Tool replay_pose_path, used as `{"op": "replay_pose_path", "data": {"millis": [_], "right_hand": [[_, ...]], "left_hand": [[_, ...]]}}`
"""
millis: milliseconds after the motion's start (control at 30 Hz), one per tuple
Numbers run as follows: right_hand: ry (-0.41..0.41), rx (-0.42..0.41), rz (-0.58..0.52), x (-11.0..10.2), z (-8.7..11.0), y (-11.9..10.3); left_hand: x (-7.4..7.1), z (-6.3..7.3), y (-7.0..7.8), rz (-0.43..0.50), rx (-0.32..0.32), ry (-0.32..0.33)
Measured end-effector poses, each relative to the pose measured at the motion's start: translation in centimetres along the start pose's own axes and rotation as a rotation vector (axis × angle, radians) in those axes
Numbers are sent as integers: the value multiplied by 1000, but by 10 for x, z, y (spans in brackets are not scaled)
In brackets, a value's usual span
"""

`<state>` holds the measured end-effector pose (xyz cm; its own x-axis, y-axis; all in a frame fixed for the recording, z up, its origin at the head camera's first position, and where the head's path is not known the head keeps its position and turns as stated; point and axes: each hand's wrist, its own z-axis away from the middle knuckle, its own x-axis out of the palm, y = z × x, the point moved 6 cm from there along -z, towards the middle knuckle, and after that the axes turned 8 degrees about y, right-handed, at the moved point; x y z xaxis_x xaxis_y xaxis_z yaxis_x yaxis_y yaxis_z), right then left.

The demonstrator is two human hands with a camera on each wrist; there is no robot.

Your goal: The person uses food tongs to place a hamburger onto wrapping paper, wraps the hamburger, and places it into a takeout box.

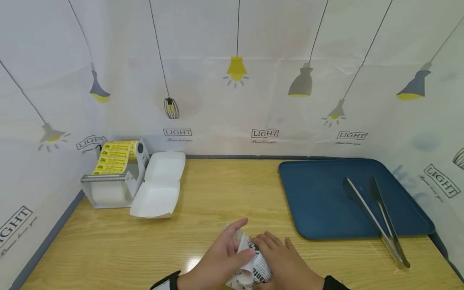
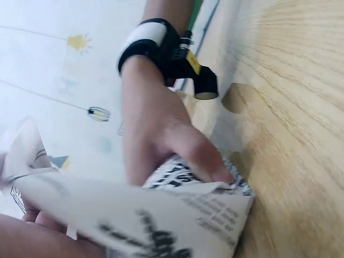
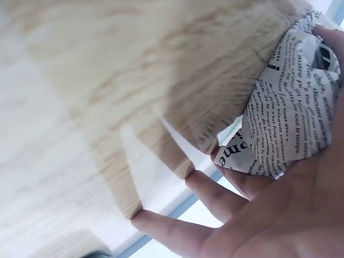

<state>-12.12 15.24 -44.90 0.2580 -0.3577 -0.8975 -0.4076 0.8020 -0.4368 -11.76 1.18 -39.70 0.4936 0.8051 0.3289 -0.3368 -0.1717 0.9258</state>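
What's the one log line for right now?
left hand: holds newsprint-patterned paper | right hand: touches same paper | metal tongs: partly on blue tray | white clamshell box: open, beside roll dispenser

The crumpled black-and-white newsprint paper hides its inside. The pale wooden bench is cropped at its near edge; yellow paper labels at its far left corner bear illegibly small print.

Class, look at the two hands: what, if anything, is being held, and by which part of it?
Crumpled white paper printed with black text: the left hand holds its left side, the right hand its right side.
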Motion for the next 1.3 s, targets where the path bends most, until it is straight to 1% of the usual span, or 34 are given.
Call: {"op": "replay_pose_path", "data": {"millis": [100, 133, 200, 267, 333, 367, 400, 467, 500, 567, 600, 633, 700, 733, 767, 800, 867, 967, 1033, 1133, 1200, 1233, 1300], "right_hand": [[12, -17, -15, 0, 1, -1], [16, -19, -27, -1, 2, -1], [23, -23, -42, -1, 3, -1], [27, -30, -36, -1, 3, -2], [26, -28, -17, -1, 3, -3], [30, -31, -10, -1, 3, -3], [31, -32, -6, -2, 3, -3], [31, -23, -16, -2, 3, -3], [33, -19, -28, -2, 3, -3], [42, -20, -30, -2, 3, -3], [41, -16, -29, -2, 3, -3], [44, -15, -32, -2, 3, -3], [57, -30, -34, -2, 4, -3], [59, -32, -36, -2, 4, -3], [54, -29, -39, -1, 4, -3], [52, -27, -32, -1, 4, -3], [37, -18, -12, 0, 3, -2], [18, -7, 27, 0, 3, -2], [39, -25, 22, -1, 3, -3], [106, -74, -43, -4, 5, -6], [118, -106, -103, -4, 6, -7], [111, -124, -144, -5, 7, -7], [53, -130, -228, -7, 9, -5]], "left_hand": [[4, -11, -7, -2, 0, -8], [4, -15, -9, 3, -3, -11], [2, -19, -12, 22, 12, -5], [-2, -21, -14, 25, 62, 15], [-7, -21, -16, -20, 131, 42], [-8, -20, -17, -80, 180, 58], [-9, -19, -17, -163, 238, 71], [-8, -14, -15, -397, 360, 102], [-8, -11, -14, -527, 422, 132], [-7, -5, -10, -800, 523, 236], [-7, -3, -8, -925, 559, 299], [-8, -1, -6, -1028, 576, 354], [-9, 2, -6, -1176, 575, 444], [-10, 3, -7, -1228, 563, 469], [-9, 4, -7, -1269, 574, 483], [-9, 4, -8, -1300, 587, 480], [-6, 6, -10, -1355, 632, 468], [-1, 8, -12, -1412, 732, 420], [2, 9, -15, -1450, 766, 380], [4, 10, -20, -1513, 768, 348], [4, 10, -22, -1567, 759, 352], [4, 9, -23, -1588, 749, 355], [4, 8, -23, -1624, 737, 359]]}}
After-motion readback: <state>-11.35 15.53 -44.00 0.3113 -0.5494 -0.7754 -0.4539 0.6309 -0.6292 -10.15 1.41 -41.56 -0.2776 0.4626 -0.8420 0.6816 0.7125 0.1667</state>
